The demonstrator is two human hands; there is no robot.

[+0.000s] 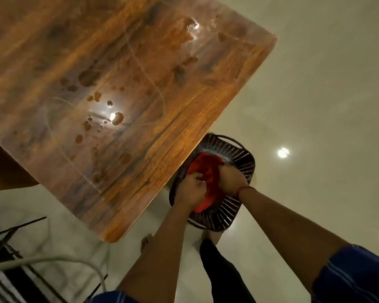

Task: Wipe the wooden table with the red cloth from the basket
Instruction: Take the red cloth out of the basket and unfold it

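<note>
A red cloth lies bunched inside a dark slatted plastic basket that stands on the floor beside the table's right edge. My left hand and my right hand both reach down into the basket with fingers closed on the cloth. The wooden table fills the upper left of the view; its glossy top carries several wet drops and smeared patches.
A pale shiny tiled floor surrounds the table and reflects a ceiling light. At the lower left stand a white tube-frame chair and dark metal rods. My dark-trousered leg is below the basket.
</note>
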